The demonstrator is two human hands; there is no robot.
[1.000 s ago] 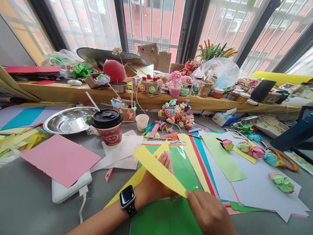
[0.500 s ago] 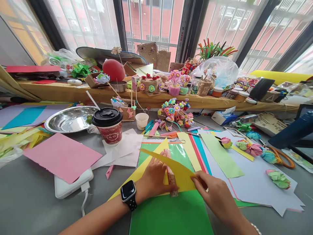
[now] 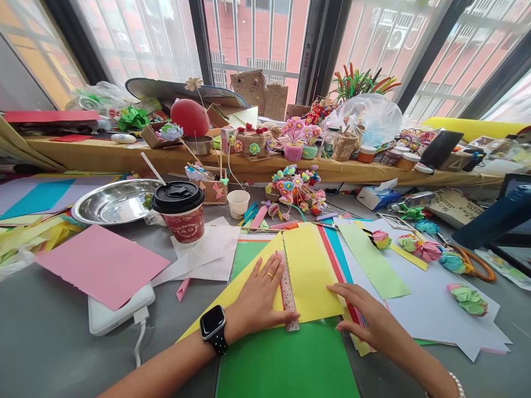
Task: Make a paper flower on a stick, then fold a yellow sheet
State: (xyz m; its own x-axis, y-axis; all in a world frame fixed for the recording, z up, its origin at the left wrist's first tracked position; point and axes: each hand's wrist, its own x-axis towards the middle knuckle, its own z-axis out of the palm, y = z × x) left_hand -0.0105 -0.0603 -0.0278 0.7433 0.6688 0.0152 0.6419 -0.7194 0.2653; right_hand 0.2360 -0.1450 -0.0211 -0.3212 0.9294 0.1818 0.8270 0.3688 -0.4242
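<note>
My left hand [image 3: 262, 287] lies flat with fingers stretched, pressing a clear ruler with a red pattern [image 3: 287, 293] onto yellow paper [image 3: 236, 290]. Its thumb rests across the lower end of the ruler. On the ruler's right side a second yellow piece [image 3: 313, 276] lies flat, its left edge running along the ruler. Under the papers is a glossy green sheet [image 3: 286, 362]. My right hand [image 3: 369, 318] is open at the right edge of that yellow piece, thumb and fingers apart, with nothing between them.
Coloured strips, a light green one [image 3: 375, 262] among them, lie on white sheets [image 3: 431, 307] at right, with paper flowers [image 3: 468, 299] and orange-handled scissors [image 3: 477, 262]. To the left are a lidded cup [image 3: 180, 218], a metal plate [image 3: 89, 215], pink paper [image 3: 103, 265] and a white power bank [image 3: 120, 315].
The right part of the yellow paper, lifted and held by my right hand before, now lies flat. My right hand has let go and opened. My left hand stays on the ruler.
</note>
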